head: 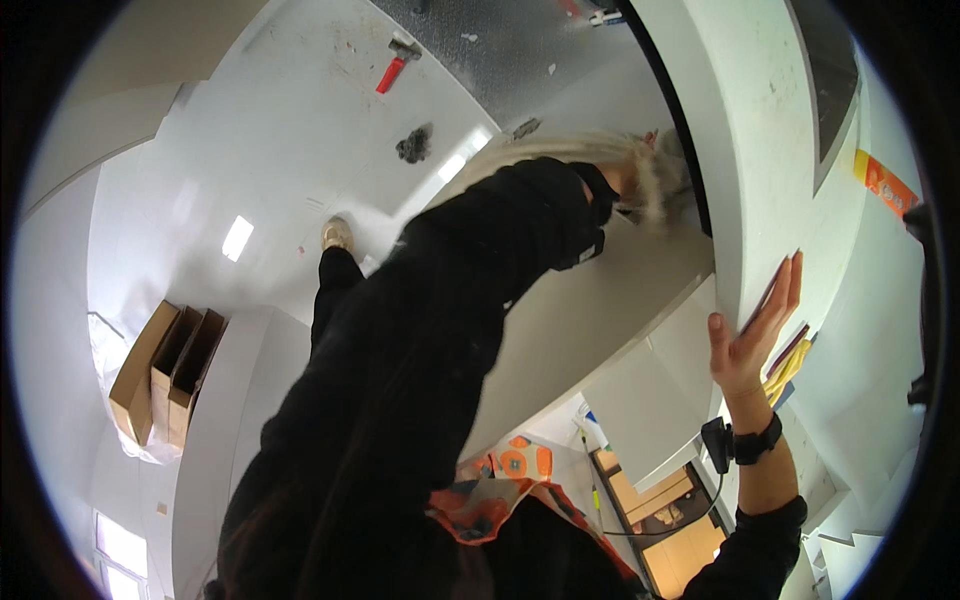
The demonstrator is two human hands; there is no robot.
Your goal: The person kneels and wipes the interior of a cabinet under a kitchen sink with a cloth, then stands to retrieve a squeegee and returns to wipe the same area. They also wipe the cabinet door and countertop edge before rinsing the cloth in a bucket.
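Note:
My left arm, in a black sleeve, reaches across to the edge of a dark grey speckled surface. There my left hand is blurred and partly covered by a pale, fuzzy-edged cloth, which it seems to grip. A black strap with a small device wraps that wrist. Over at the right, my right hand rests against a curved white panel, holding nothing, its thumb spread from the straight fingers. A black device with a cable is strapped on the right wrist.
On the white floor lie a red-handled scraper and a dark clump. A shoe stands nearby. Cardboard boxes sit at left. Yellow cloth lies beyond my right hand. An orange-patterned fabric hangs before my body.

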